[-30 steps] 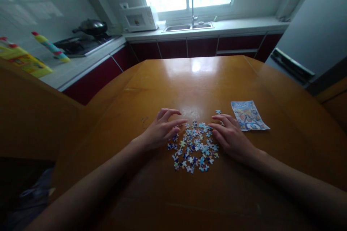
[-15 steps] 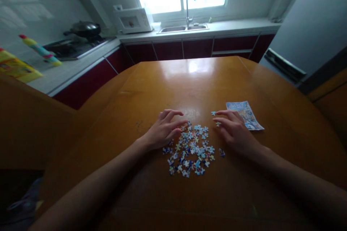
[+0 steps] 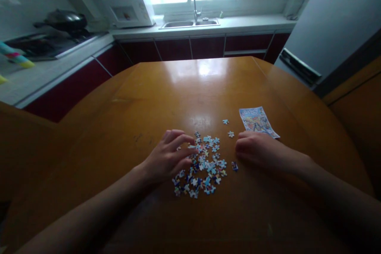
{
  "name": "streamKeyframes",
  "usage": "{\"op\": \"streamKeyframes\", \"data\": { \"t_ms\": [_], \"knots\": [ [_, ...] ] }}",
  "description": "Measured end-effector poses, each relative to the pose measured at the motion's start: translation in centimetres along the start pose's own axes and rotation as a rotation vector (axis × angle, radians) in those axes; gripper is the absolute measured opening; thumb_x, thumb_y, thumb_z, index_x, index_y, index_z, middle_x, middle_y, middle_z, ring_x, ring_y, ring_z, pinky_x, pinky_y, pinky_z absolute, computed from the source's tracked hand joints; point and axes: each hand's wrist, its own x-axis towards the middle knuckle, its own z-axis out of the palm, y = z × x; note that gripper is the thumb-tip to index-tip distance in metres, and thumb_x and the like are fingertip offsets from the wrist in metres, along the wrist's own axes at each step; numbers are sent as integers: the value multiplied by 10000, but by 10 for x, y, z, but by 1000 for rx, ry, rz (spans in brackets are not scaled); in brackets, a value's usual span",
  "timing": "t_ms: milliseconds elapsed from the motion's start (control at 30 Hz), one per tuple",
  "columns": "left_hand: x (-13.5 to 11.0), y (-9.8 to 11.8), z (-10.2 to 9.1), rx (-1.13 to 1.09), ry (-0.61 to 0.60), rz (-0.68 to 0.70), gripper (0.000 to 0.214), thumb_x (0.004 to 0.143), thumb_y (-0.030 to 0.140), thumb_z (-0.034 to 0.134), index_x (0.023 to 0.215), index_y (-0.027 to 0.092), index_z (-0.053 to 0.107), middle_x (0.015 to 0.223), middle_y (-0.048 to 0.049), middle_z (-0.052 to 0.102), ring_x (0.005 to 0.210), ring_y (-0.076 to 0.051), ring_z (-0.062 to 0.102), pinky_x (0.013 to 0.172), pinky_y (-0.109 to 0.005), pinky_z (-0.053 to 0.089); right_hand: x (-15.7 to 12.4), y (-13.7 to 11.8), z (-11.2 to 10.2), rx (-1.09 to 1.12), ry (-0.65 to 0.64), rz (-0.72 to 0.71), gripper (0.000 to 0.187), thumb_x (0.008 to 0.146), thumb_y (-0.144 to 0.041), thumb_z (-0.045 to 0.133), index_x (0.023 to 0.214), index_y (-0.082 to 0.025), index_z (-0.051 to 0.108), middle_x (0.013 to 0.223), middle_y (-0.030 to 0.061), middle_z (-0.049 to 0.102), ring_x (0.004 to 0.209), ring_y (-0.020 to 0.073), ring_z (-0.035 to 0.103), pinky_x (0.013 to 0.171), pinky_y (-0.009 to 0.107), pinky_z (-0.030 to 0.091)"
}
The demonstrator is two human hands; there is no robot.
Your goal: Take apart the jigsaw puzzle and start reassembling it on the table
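A heap of small jigsaw pieces (image 3: 204,164) lies on the orange wooden table (image 3: 190,95). My left hand (image 3: 168,156) rests at the heap's left edge, fingers apart and bent, tips touching the pieces. My right hand (image 3: 256,151) lies on the table just right of the heap with its fingers curled under; anything inside them is hidden. Two stray pieces (image 3: 230,134) lie beyond the heap, and one more (image 3: 234,165) sits by my right hand. A printed picture card (image 3: 257,121) lies flat just beyond that hand.
A counter with a sink and tap (image 3: 195,22) runs along the far wall under a bright window. A white microwave (image 3: 127,10) stands left of the sink, a dark pan (image 3: 64,20) on the stove further left. A grey fridge (image 3: 327,20) stands at the right.
My right hand has pulled back from the heap and curled its fingers in, leaving stray pieces behind. My left hand has slid further onto the heap. The view has shifted left and down.
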Motion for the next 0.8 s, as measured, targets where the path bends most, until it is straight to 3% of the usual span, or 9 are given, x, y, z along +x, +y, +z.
{"op": "streamKeyframes", "data": {
  "t_ms": [100, 200, 333, 667, 800],
  "knots": [
    [5, 26, 4, 21, -71, 34, 386, 1009, 465, 447, 1292, 257, 607, 1227, -84, 597, 1131, -278, 455, 976, -429, 366, -5, -3, -6, 48, -101, 10, 111, 869, -179, 625, 764, -197, 660, 839, 28, 643, 749, 142, 575, 674, 269, 426],
    [8, 38, 7, 43, -96, 58, 459, 995, 552, 420, 1305, 263, 597, 1255, -86, 587, 1137, -282, 443, 994, -426, 356, -5, -6, -5, 92, -150, 5, 60, 847, -229, 676, 797, -202, 659, 855, 20, 646, 774, 147, 578, 680, 269, 424],
    [10, 38, 6, 33, -129, 86, 426, 980, 576, 435, 1228, 293, 634, 1272, -75, 579, 1141, -281, 439, 997, -429, 345, -3, -8, 2, 113, -149, -22, 57, 819, -218, 703, 843, -199, 655, 886, 22, 641, 807, 152, 574, 696, 273, 419],
    [8, 34, 3, -40, -158, 128, 488, 963, 643, 392, 1250, 324, 625, 1238, -61, 595, 1138, -275, 422, 987, -419, 335, -3, -11, -1, 121, -175, -9, 46, 845, -228, 685, 858, -192, 659, 892, 33, 640, 816, 161, 573, 703, 279, 417],
    [7, 38, 1, -45, -197, 145, 499, 917, 666, 487, 1245, 319, 632, 1274, -60, 579, 1139, -282, 425, 1005, -421, 328, -2, -12, 3, 100, -126, -23, 82, 889, -266, 649, 859, -190, 657, 895, 39, 642, 808, 158, 575, 707, 279, 423]
  ]
}}
